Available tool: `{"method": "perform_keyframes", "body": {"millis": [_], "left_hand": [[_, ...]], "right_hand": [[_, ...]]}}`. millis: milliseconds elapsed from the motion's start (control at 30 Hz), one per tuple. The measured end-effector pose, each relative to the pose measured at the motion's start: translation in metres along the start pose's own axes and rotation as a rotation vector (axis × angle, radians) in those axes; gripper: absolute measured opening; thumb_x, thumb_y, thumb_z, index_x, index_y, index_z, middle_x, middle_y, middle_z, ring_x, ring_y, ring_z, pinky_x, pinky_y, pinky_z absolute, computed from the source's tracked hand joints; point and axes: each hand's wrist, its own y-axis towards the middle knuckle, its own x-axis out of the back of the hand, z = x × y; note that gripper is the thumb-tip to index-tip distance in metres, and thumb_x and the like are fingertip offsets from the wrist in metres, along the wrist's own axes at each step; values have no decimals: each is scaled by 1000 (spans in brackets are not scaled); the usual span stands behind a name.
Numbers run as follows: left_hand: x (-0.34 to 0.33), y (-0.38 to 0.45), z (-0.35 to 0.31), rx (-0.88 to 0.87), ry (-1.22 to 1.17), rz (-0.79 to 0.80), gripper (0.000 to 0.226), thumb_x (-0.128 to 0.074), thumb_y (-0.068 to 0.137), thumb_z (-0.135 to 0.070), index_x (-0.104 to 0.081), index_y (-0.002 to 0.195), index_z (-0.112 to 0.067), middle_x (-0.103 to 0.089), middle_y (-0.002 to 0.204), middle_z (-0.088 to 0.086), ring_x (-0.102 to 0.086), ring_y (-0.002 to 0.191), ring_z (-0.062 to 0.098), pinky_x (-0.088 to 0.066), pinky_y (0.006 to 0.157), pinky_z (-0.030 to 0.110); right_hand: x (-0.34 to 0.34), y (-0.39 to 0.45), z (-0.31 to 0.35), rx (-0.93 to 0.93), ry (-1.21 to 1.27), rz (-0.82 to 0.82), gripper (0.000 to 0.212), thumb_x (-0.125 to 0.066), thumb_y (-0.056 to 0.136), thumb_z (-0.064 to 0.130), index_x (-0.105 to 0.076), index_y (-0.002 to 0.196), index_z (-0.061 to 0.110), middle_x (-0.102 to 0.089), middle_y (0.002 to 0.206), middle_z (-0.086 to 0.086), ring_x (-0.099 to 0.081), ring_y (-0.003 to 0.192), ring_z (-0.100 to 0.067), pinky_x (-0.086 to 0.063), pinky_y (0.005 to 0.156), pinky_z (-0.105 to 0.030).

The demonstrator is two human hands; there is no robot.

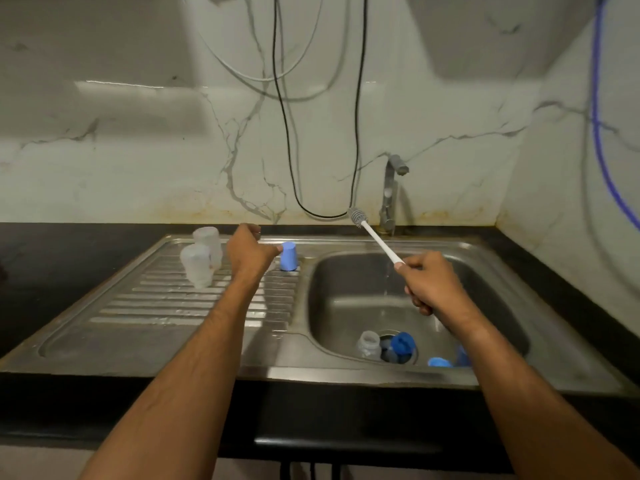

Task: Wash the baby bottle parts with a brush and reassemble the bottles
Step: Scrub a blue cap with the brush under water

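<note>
Clear bottles (199,263) left of left hand (246,255); blue cap (288,256) right.

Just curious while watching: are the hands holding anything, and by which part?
The right hand grips the brush by the lower end of its white handle. The left hand touches the blue cap with its thumb; no grip shows.

A white marble-veined wall (138,161) rises behind the black table (52,271). Black and white cables (287,140) hang down the wall above the table; a blue hose (597,109) runs down at the right corner. Light glints off the wall.
</note>
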Motion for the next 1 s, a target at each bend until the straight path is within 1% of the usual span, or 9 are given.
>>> {"method": "perform_keyframes", "body": {"millis": [67,233,433,533,600,700,833,933,1000], "left_hand": [[-28,-8,-7,10,-23,57,59,-89,74,-15,-58,124,-7,-63,118,9,-61,108,24,-50,88,32],[-97,-29,-21,45,-45,169,55,-87,75,-17,-58,121,-13,-64,114,6,-61,107,23,-54,96,41],[-168,-51,-30,50,-5,339,38,-88,75,-14,-60,102,-16,-67,105,7,-64,98,21,-54,89,34],[-198,-58,-26,78,15,453,27,-84,78,-10,-64,94,-15,-67,100,4,-64,98,18,-54,92,35],[-213,-60,-21,67,85,571,22,-82,80,-10,-67,94,-13,-67,99,4,-64,97,17,-55,92,34],[-236,-56,-12,11,256,754,16,-82,81,-14,-72,92,-12,-71,93,4,-68,88,15,-59,83,33],[-262,-49,1,-41,439,949,21,-83,82,-19,-76,99,-10,-72,84,5,-69,77,13,-60,73,28],[-277,-48,8,-57,526,1065,25,-81,84,-19,-74,106,-9,-72,85,6,-69,79,16,-60,76,29],[-286,-49,13,-63,613,1175,33,-81,84,-17,-72,114,-9,-72,98,9,-70,91,19,-60,83,32]], "right_hand": [[15,0,-14,-22,-21,-12,16,-56,102,25,-70,102,19,-59,64,-7,-47,45,-15,-38,38,-23],[43,5,-49,-91,-36,-8,17,-57,101,26,-72,96,19,-57,60,-7,-47,45,-16,-39,40,-25],[55,24,-78,-148,-43,18,23,-59,100,27,-72,90,10,-54,53,-5,-43,41,-15,-37,40,-24],[55,36,-88,-165,-56,26,25,-59,99,28,-71,85,11,-54,51,-3,-43,39,-14,-37,39,-23],[53,46,-91,-177,-67,36,26,-60,98,29,-71,84,10,-57,54,-4,-45,39,-14,-38,39,-23],[49,60,-97,-208,-68,55,24,-60,97,29,-72,88,10,-58,56,-6,-45,39,-13,-38,39,-22],[44,69,-107,-238,-66,73,22,-60,98,28,-72,90,11,-58,58,-6,-44,38,-14,-38,38,-22],[43,74,-111,-247,-81,88,21,-61,98,28,-72,91,12,-58,58,-7,-43,36,-13,-37,38,-21],[43,76,-113,-242,-83,83,21,-61,97,28,-72,91,11,-58,58,-7,-44,36,-13,-37,37,-21]]}}
